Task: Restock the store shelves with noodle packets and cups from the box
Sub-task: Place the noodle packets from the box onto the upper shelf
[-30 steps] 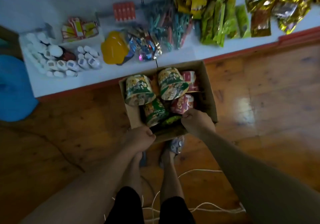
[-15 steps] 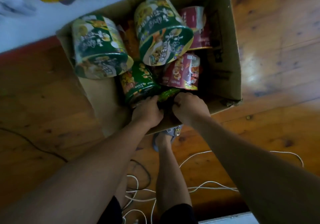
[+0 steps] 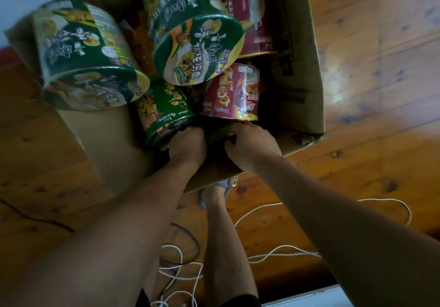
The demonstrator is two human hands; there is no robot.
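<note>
Filling the cardboard box [image 3: 302,80], glossy green and red noodle cups [image 3: 195,40]; left hand [image 3: 188,146], right hand [image 3: 252,148] curled just below, grasp hidden.

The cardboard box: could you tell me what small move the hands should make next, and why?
Probably draw both hands upward. The left hand and right hand have fingers curled into the dark gap at the cardboard box's near end, beside the small green noodle cup and nearer red cup; what they grip is hidden.
</note>
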